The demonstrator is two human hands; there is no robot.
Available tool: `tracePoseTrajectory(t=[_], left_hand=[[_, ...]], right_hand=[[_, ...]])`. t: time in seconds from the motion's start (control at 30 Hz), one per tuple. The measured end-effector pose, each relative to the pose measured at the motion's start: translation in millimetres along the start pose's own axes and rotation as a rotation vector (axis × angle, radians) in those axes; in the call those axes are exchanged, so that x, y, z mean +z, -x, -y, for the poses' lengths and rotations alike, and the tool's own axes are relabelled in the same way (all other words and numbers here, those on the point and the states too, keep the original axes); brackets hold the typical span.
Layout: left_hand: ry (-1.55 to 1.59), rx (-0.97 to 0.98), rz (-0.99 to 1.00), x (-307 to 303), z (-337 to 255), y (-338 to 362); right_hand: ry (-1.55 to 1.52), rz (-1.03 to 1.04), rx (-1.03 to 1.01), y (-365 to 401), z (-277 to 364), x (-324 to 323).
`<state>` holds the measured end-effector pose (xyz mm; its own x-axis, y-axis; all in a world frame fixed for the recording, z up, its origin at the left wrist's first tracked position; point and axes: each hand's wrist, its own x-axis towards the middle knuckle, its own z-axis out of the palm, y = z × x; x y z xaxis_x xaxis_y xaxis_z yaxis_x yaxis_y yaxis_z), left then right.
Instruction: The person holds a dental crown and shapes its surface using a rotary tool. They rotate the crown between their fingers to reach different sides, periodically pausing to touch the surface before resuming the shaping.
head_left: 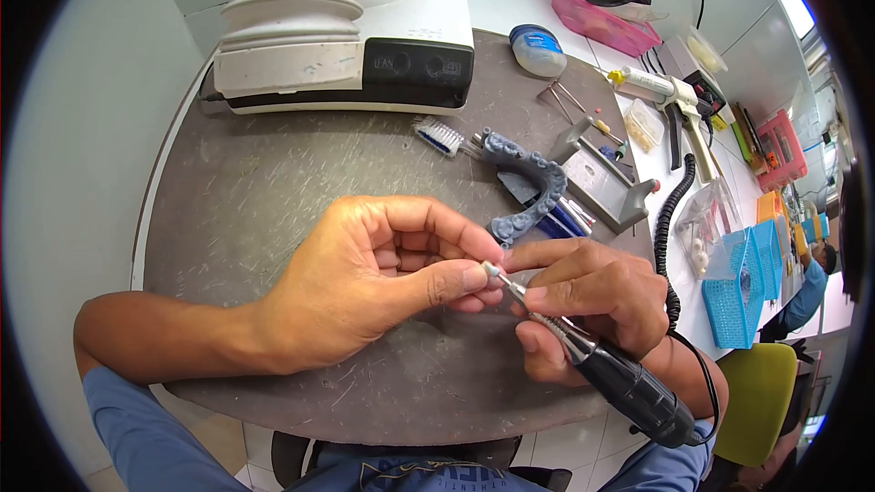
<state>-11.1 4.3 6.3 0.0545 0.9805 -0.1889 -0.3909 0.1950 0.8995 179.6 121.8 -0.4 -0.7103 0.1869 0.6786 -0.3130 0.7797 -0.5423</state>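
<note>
Between the thumb and fingertips of my left hand (392,264) is a small pale tooth-like piece (493,270). My right hand (597,296) grips a black and silver rotary handpiece (629,387) like a pen, its tip at the small piece. Fingertips of both hands meet around that spot and hide part of the piece. Just beyond them lies a grey dental arch model (538,173), with a white-bristled brush (439,137) to its left.
A white machine with a ribbed hose (410,36) stands at the back left. At right are a grey metal stand (597,173), a coiled black cord (668,228), a dispensing gun (652,84) and blue baskets (734,301). Another person (807,296) is at far right.
</note>
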Motion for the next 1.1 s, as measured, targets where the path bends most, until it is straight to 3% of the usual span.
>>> tracePoseTrajectory(t=[0.23, 0.3, 0.63, 0.73, 0.8, 1.1], left_hand=[[0.010, 0.004, 0.008, 0.0, 0.2, -0.1], [0.018, 0.002, 0.004, -0.1, 0.6, -0.4], [0.023, 0.006, 0.009, -0.1, -0.1, -0.3], [0.016, 0.011, 0.010, -0.6, 0.7, -0.7], [0.022, 0.011, 0.007, 0.0, 0.8, -0.6], [0.020, 0.005, 0.010, 0.0, 0.1, -0.4]], right_hand=[[0.026, 0.079, -0.080, -0.2, -3.9, -2.8], [0.011, -0.031, -0.013, 1.6, -1.7, 1.0], [0.002, -0.037, -0.011, 0.0, -2.1, 0.5], [0.025, 0.097, -0.108, -2.5, -3.2, -2.8], [0.005, -0.036, 0.011, 1.9, -0.3, 1.7], [0.004, -0.017, 0.009, 0.8, -0.5, 1.1]])
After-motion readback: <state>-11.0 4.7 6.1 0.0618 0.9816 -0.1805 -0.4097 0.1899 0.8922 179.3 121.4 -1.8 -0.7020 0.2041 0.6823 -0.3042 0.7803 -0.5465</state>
